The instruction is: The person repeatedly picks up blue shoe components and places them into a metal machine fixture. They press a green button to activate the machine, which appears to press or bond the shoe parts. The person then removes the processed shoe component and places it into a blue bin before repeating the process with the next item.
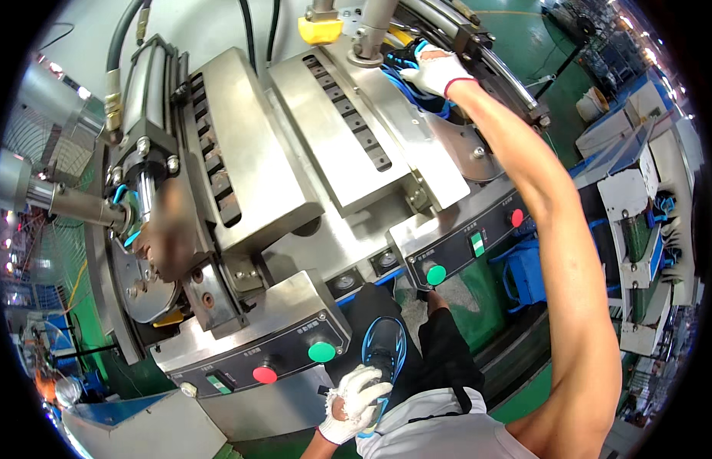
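Observation:
My left hand (354, 403), in a white knitted glove, is closed around a black sneaker (384, 344) with bright blue trim, held over my lap with its toe pointing away from me. My right arm reaches to the far right side of a metal press (325, 130). There my right hand (438, 73), in a white glove with a red cuff, grips a second black and blue shoe (402, 58) beside an upright steel rod. My fingers partly hide that shoe, and the press covers its lower part.
Green buttons (322, 352) and red buttons (516, 218) sit on the front panels. A steel cylinder (148, 84) and a blurred brown part (171, 233) stand at the left. A yellow block (320, 30) hangs at the top. A blue stool (526, 271) and a shelf rack (639, 252) are at the right.

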{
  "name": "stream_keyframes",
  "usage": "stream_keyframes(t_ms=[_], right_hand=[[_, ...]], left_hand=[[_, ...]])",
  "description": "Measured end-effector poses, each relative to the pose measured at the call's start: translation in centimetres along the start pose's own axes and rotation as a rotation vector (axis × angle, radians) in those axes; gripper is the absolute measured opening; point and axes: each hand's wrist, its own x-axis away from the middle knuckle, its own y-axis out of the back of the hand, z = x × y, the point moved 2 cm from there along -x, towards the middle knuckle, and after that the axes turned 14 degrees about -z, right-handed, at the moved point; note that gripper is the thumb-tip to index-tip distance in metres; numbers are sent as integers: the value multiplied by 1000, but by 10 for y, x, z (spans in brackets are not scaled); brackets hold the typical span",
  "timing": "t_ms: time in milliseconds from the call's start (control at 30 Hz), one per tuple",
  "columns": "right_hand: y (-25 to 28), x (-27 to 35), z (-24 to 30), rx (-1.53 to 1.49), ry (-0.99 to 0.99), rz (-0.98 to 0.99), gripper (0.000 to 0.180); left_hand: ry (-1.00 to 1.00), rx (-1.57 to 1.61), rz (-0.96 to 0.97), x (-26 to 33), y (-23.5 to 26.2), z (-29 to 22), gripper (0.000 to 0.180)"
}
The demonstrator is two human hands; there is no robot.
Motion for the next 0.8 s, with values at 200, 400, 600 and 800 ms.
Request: stream_keyframes(t_ms=[200,400,600,800], right_hand=[[34,8,-10,-108,21,166,69],[118,172,45,-805,-54,-418,76],[78,365,99,-493,154,-184,88],[86,414,74,-689,-50,17,102]], left_hand=[[-20,-55,149,-15,3,-9,48],[-304,-145,381,-46,17,-19,49],[-499,-231,590,-58,1,-23,40],[-291,-182,265,-52,-25,-25,14]])
